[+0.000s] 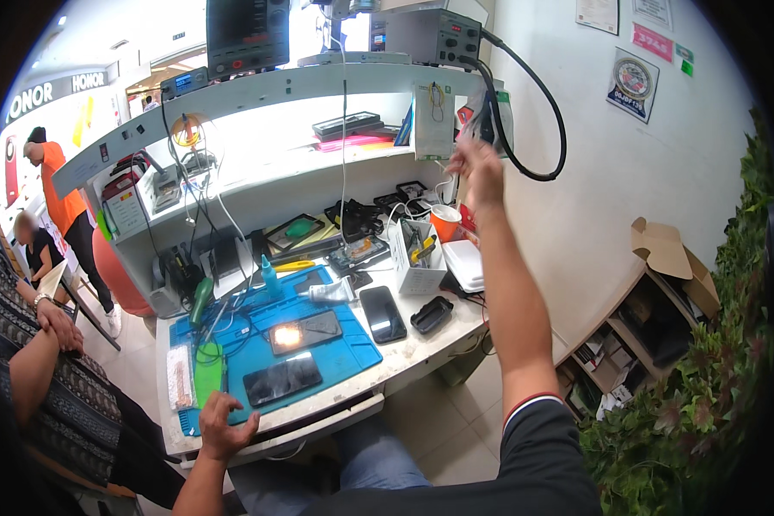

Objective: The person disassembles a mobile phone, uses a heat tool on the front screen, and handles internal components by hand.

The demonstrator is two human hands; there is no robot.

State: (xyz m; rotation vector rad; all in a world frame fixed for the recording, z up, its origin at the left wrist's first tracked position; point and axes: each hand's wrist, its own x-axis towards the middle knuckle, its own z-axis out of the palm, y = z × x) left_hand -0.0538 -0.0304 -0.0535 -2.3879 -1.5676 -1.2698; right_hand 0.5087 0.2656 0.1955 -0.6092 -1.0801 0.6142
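Note:
My left hand (226,426) rests at the front edge of the blue work mat (353,348), thumb and fingers apart and nothing held. Just beyond it lies a dark phone (284,379) on the mat. Another phone or phone part (308,333) lies behind that one, with a bright light glare on it. A green flat piece (208,374) is left of the phones. My right hand (480,176) is raised at the shelf's right end, close to the black handle (488,127) of the hot air station's hose. Its fingers are blurred, and any grip is unclear.
A black phone (383,314), an open black case (432,316) and a white tool box (418,262) stand right of the mat. An orange cup (445,222) is behind. The thick black hose (564,129) loops down from the station (434,39). A person's clasped hands (58,325) are at left.

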